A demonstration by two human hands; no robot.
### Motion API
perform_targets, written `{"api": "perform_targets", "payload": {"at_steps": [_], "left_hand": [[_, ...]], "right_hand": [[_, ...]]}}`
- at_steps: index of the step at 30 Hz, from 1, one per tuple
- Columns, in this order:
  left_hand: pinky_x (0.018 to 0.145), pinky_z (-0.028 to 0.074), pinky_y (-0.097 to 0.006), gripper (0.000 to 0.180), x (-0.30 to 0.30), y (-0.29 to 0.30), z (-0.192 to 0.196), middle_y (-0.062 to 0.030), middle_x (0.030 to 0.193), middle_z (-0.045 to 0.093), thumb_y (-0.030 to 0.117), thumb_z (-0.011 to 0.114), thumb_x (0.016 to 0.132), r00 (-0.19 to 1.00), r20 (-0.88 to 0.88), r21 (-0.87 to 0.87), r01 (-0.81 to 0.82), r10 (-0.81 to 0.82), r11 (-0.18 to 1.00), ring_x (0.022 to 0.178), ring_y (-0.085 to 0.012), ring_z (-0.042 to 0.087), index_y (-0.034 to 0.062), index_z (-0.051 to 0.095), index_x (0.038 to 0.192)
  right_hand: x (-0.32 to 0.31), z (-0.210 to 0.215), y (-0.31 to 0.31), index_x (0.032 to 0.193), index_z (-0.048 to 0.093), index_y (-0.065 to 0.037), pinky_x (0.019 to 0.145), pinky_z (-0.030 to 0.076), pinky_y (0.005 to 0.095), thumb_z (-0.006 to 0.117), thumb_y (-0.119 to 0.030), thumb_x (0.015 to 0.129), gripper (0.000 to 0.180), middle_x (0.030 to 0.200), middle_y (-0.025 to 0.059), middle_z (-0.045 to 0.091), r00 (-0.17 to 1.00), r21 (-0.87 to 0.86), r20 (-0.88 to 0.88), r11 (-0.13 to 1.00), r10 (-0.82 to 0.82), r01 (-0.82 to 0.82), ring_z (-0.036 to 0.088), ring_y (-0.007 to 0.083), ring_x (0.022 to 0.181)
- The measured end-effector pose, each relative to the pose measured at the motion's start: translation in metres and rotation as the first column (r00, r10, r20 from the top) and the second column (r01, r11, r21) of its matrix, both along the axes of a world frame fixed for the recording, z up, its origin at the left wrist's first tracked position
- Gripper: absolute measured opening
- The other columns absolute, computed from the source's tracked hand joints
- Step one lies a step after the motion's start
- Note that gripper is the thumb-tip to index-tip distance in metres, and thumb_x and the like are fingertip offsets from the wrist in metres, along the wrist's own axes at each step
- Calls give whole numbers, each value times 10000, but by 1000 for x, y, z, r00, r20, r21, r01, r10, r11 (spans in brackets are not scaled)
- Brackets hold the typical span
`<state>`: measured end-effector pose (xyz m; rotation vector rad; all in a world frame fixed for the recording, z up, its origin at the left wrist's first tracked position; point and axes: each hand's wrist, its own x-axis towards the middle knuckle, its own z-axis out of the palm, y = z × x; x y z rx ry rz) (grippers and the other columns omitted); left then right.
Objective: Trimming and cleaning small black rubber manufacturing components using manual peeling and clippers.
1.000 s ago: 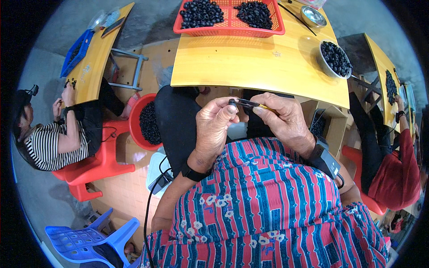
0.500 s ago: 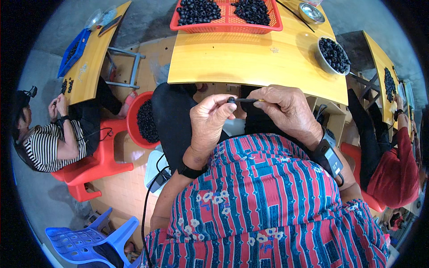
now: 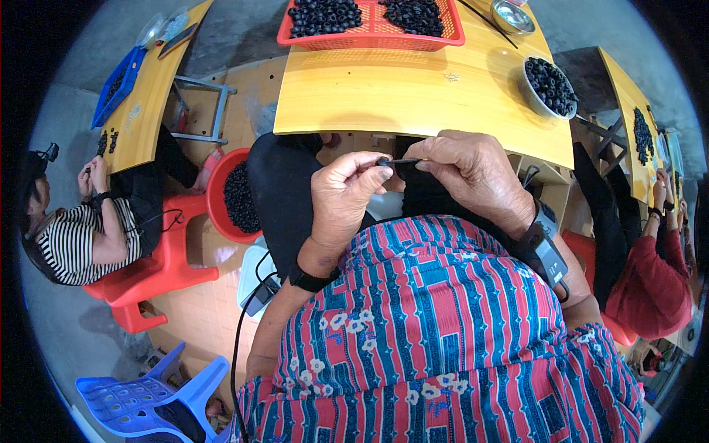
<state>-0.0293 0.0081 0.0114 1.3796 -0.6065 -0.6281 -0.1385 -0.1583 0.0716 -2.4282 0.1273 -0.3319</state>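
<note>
Just beyond the near table edge, above my lap, my left hand [image 3: 343, 193] pinches a small black ring-like part [image 3: 383, 162] between thumb and fingertips. My right hand [image 3: 476, 173] is closed round a thin dark rod-shaped tool [image 3: 403, 161]. The tool's tip reaches leftward to the black part and appears to touch it. Its exact kind is too small to make out, and my fingers cover its other end.
On the yellow table [image 3: 354, 96] are a red basket [image 3: 369, 40] with black parts and a pale bowl [image 3: 539, 105] of similar pieces. A red tub [image 3: 214, 196] of black parts stands left of my legs. People sit at side tables, left and right.
My right hand has shifted slightly left and up, its fingertips nearer the black part, so less of the tool shows. The left hand keeps its pinch. The view has shifted slightly.
</note>
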Motion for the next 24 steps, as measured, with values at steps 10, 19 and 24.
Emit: {"api": "perform_targets", "payload": {"at_steps": [10,19,24], "left_hand": [[570,483,-199,199,1,-1,-3,-55,802,630,82,671,826,999,-34,5,-3,3,1000,627,-85,579,-46,639,974],[585,503,-212,183,1,-2,-7,-56,819,638,51,668,819,1000,1,1,-8,8,1000,636,-87,581,-44,639,973],[600,512,-219,182,0,-4,-11,-50,826,639,48,666,821,998,-25,7,-65,65,998,648,-87,581,-36,638,980]], "right_hand": [[-1,0,-1,937,670,-77,656,497,331,628,-19,744,206,764,105,646,1000,-9,4,1000,-8,8,633,254,720],[0,4,0,896,662,-105,612,500,395,591,-121,778,138,775,103,652,1000,-171,-22,985,-22,18,634,297,720],[3,-4,9,887,656,-101,612,500,398,581,-112,776,134,773,112,647,998,-217,-4,974,-67,64,632,296,713]]}}
